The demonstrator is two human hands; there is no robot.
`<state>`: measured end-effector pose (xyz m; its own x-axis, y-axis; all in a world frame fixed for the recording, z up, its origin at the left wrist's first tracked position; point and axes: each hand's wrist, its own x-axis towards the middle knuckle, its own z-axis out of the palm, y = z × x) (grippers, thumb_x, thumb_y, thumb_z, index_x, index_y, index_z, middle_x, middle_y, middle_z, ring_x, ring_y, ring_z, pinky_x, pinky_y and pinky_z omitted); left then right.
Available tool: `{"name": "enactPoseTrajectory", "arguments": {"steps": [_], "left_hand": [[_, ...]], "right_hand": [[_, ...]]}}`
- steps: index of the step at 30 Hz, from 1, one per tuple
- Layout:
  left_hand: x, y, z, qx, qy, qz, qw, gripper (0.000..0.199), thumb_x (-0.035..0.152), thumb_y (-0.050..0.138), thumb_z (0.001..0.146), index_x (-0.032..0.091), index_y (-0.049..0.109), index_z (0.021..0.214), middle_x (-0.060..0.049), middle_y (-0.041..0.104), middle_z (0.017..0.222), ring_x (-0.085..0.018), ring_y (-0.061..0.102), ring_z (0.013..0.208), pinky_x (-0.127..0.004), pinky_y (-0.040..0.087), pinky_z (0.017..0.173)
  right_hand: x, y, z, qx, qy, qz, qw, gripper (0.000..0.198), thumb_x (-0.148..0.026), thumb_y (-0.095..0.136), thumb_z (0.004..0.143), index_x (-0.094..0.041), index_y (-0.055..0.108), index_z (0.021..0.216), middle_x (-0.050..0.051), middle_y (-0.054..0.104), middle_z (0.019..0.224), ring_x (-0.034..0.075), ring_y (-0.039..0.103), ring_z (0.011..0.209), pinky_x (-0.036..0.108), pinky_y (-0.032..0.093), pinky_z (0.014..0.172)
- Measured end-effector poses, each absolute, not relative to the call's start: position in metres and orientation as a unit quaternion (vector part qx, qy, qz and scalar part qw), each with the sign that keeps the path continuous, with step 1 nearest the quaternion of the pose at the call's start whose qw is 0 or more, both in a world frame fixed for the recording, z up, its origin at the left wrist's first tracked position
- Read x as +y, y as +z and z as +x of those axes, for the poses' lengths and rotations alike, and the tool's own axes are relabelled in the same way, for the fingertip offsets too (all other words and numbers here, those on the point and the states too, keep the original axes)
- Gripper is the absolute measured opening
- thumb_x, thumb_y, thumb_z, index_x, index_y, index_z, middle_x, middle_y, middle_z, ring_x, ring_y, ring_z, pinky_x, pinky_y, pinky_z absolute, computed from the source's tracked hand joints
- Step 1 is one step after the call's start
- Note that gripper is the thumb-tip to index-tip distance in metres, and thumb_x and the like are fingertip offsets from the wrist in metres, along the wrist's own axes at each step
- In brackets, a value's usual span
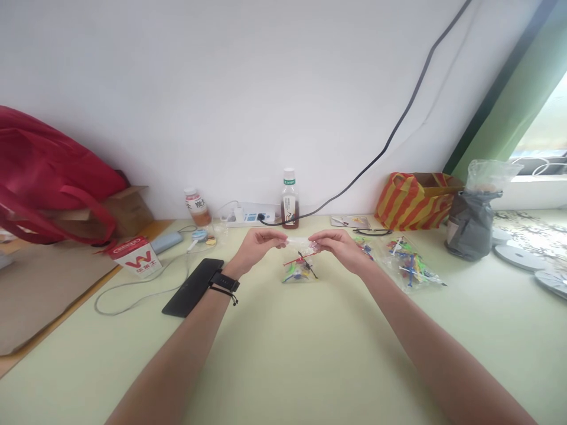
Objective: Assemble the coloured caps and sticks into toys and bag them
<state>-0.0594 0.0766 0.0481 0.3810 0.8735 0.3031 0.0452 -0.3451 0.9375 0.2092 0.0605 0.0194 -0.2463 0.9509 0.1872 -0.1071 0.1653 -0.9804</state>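
Observation:
A clear plastic bag (300, 273) with small coloured plastic pieces in it, red, green, blue, yellow and black, hangs between my hands above the pale green table (283, 354). My left hand (259, 248) pinches the bag's top left corner. The top right corner is pinched by my right hand (336, 247). Just right of my right hand, more clear bags of similar coloured pieces (411, 268) lie on the table. A black phone-like slab (192, 289) lies beside my left wrist.
Along the wall stand a brown drink bottle (290, 200), a power strip (252, 216) and another bottle (197, 208). A red-and-white box (136, 258) and red bag (48, 171) are at left. At right are a striped bag (414, 200), a grey bag (470, 227) and grey discs (520, 257).

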Motion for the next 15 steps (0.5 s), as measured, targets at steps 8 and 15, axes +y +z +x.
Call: {"name": "enactPoseTrajectory", "arguments": {"steps": [8,15], "left_hand": [[0.074,0.047,-0.054,0.35,0.461,0.69,0.435,0.037,0.041,0.088,0.073,0.017,0.078,0.099,-0.008,0.078,0.087,-0.02,0.072,0.081,-0.033,0.058,0.08],[0.076,0.046,-0.055,0.359,0.402,0.72,0.438,0.033,0.043,0.085,0.078,0.015,0.08,0.097,-0.01,0.078,0.093,-0.02,0.072,0.085,-0.033,0.058,0.081]], "right_hand": [[0.051,0.032,0.203,-0.633,0.473,-0.36,0.496,0.034,-0.042,0.084,0.075,-0.023,0.073,0.1,0.002,0.071,0.083,0.019,0.067,0.081,0.037,0.055,0.083],[0.055,0.028,0.202,-0.624,0.476,-0.372,0.497,0.037,-0.042,0.084,0.074,-0.021,0.076,0.103,0.004,0.074,0.089,0.019,0.068,0.083,0.038,0.055,0.085]]}}
